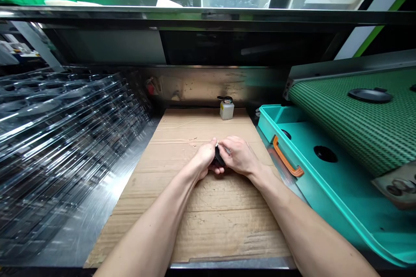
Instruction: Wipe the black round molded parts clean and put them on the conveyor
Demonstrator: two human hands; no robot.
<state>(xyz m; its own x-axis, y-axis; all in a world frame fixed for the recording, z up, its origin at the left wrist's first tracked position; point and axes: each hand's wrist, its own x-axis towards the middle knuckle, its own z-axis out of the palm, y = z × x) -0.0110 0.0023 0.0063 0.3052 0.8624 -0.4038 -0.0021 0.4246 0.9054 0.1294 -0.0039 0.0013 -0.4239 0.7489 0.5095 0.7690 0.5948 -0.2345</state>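
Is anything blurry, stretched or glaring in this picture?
Head view: the clear plastic trays look smeared and stretched toward the left edge; glare whitens the metal surface beside them; the left hand and right hand, near the centre, look sharper.

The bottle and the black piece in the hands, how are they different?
The bottle is pale with a dark cap; the black piece shows mostly black. The bottle stands on the cardboard, untouched; the black piece is held between the left hand and right hand. The bottle is in plain view, but the hands hide much of the black piece. Both have dark parts.
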